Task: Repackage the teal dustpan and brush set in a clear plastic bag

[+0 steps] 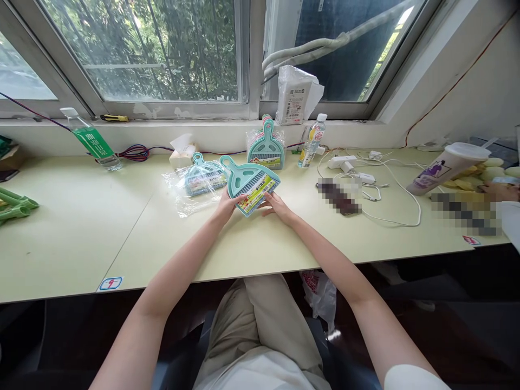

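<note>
A small teal dustpan and brush set [248,184] with a yellow-green label is held up over the table, its handle tilted to the upper left. My left hand [228,207] grips its lower left edge, fingers partly hidden. On the lower right side, my right hand [278,208] has its fingers around the label's corner. Just left of it, another teal dustpan set [204,177] lies on the table with crumpled clear plastic wrap [179,197]. Farther back, a stack of dustpan sets [266,149] in clear wrap stands against the wall.
A tissue pack [182,151] and a leaning green-label bottle [94,142] stand at the back left. Right of the stack are a water bottle [312,141], white chargers with cables [350,165] and a large lidded cup [447,168]. Another person's hand [501,190] shows at the right edge.
</note>
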A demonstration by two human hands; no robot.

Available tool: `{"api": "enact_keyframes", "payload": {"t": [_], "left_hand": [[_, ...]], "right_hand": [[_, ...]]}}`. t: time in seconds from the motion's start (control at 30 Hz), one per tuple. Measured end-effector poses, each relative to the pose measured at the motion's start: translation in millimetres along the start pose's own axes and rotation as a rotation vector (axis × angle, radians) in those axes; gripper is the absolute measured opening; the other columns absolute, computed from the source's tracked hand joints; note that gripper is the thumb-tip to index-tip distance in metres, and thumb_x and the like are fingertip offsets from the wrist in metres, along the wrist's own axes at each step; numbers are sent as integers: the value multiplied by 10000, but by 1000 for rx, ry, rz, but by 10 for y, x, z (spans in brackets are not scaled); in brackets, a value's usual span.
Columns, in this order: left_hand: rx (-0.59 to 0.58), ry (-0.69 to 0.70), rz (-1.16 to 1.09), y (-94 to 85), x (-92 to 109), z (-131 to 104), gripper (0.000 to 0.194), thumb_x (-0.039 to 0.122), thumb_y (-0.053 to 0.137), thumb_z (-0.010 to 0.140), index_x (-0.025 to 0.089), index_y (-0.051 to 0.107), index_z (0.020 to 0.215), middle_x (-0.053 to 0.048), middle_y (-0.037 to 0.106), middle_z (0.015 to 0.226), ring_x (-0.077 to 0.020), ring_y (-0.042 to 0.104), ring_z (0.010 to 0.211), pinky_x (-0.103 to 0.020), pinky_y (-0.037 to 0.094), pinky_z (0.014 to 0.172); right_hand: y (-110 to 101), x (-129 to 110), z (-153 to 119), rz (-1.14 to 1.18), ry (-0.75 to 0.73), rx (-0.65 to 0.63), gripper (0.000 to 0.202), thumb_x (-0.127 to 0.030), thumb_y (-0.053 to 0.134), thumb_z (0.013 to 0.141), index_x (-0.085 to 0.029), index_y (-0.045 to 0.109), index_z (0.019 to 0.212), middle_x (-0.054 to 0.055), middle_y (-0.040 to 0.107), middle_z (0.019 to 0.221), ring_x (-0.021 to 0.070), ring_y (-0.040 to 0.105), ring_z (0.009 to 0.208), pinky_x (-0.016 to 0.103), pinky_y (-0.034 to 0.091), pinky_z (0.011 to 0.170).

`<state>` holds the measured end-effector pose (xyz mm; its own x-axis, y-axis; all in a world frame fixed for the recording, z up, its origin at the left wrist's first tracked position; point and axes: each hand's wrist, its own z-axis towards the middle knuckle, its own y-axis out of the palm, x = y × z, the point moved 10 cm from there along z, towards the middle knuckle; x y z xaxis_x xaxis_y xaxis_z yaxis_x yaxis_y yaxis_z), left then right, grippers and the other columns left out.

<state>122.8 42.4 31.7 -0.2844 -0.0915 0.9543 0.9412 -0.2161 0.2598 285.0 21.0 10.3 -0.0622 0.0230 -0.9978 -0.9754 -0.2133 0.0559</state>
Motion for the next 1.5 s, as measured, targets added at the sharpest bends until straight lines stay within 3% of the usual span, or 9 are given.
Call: {"api": "enact_keyframes", "payload": {"t": [0.1,0.27,0.47,0.53,0.63,0.77,0.9,1.1,1.5], "left_hand": [[15,37,42,5,35,-10,816,291,844,590,234,479,1318,-91,660,1165,-280,626,1091,-451,507,949],[49,96,91,8,85,-29,844,312,860,562,231,489,1316,-84,663,1133,-280,610,1118,-433,485,976],[-62,-90,97,83,-28,-2,612,498,741,711,218,552,1221,-95,665,1081,-277,645,1015,-426,529,871],[-42,-103,241,-28,8,35,524,578,578,824,199,571,1186,-112,659,1054,-292,647,981,-449,531,841],[178,90,636,-375,324,67,476,535,515,877,195,569,1206,-143,633,1087,-346,573,1112,-494,466,933],[491,277,1025,-756,653,-17,540,405,603,832,166,487,1302,-230,432,1402,-429,241,1400,-579,280,1070],[452,138,1276,-924,497,68,495,259,585,794,101,517,1258,-301,422,1391,-484,297,1346,-651,236,1032],[285,138,1402,-741,374,98,374,136,494,780,122,631,1127,-261,604,1103,-461,465,1201,-613,308,992],[403,373,1150,-516,823,-75,471,175,414,895,209,508,1355,-139,606,1222,-342,474,1237,-462,350,1040]], "right_hand": [[52,26,5,151,15,7,355,-440,648,847,-249,515,1116,35,717,1078,155,717,836,294,619,687],[-1,114,33,243,76,83,253,-296,705,805,-222,545,985,17,743,904,141,722,693,279,628,679],[-128,37,12,285,25,140,227,-276,721,783,-213,556,925,2,738,830,130,704,625,254,618,627],[-182,18,0,287,19,159,216,-273,717,780,-212,558,914,4,743,837,132,705,638,259,617,637],[-246,-3,-8,282,12,179,213,-265,721,771,-210,563,901,7,747,842,134,706,652,264,617,650],[-277,-20,-8,270,3,190,208,-258,712,772,-212,559,906,3,744,816,131,700,639,261,614,639],[-256,-23,-6,255,11,181,182,-227,681,780,-208,564,918,3,744,814,132,701,640,258,613,624],[-217,-1,12,219,13,130,202,-241,695,777,-202,578,937,9,745,807,135,707,650,252,617,612],[-248,131,54,172,58,135,218,-227,732,757,-187,598,925,23,743,782,141,694,584,263,612,562]]}}
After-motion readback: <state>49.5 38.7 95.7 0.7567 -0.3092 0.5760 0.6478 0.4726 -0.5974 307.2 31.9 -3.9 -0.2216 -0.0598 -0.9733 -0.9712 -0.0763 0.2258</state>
